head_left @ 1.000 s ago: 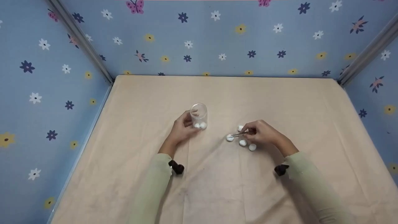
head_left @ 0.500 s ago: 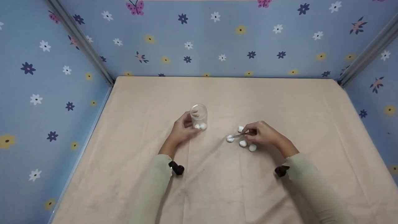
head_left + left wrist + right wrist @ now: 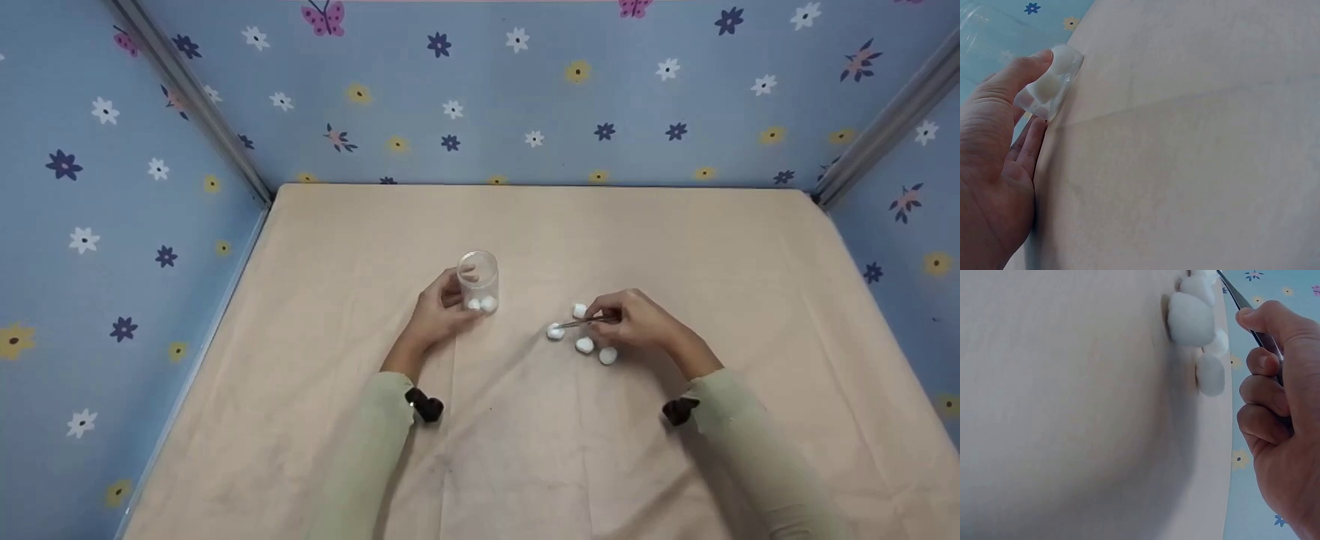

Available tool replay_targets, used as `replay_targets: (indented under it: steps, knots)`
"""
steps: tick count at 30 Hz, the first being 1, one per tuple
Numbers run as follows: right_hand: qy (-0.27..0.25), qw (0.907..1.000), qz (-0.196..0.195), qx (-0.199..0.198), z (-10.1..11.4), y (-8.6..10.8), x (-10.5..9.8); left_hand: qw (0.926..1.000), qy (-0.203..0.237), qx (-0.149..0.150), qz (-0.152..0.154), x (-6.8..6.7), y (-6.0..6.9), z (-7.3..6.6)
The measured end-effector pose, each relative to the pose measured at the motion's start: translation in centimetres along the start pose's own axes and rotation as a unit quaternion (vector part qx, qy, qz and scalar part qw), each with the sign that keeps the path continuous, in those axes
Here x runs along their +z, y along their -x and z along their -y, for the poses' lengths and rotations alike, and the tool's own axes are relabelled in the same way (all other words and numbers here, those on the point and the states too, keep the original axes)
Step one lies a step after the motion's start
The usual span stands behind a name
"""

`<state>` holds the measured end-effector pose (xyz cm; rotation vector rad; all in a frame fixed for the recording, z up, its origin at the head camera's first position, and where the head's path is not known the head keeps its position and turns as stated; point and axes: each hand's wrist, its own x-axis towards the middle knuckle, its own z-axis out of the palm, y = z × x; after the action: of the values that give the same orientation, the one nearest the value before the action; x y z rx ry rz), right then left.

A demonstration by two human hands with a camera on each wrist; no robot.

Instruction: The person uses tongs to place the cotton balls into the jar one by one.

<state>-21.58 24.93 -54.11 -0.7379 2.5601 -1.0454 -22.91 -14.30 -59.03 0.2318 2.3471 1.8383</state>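
On the tablecloth at centre, my left hand [image 3: 439, 311] holds a clear plastic cup [image 3: 478, 281] upright, thumb on the near side and fingers behind. Two cotton balls [image 3: 1046, 87] lie at the cup's bottom. Metal tweezers [image 3: 577, 323] are pinched between the thumb and fingers of my right hand [image 3: 634, 319]. Their tips meet a cotton ball [image 3: 555, 332] on the cloth; whether they grip it I cannot tell. Several more cotton balls [image 3: 1191, 319] lie close by, below and beside the right hand.
A beige cloth [image 3: 360, 232] with creases covers the table. Blue flowered panels [image 3: 495, 90] stand at the back and both sides, joined by grey corner posts [image 3: 199, 97]. Small black cameras [image 3: 425, 405] are worn on both wrists over pale green sleeves.
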Motion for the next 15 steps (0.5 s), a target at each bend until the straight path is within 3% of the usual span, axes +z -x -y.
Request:
replay_targets:
  steps: [15]
  knots:
    - [-0.003, 0.9995, -0.023, -0.021, 0.8, -0.6, -1.6, 0.9999, 0.015, 0.004, 0.001, 0.0, 0.0, 0.1]
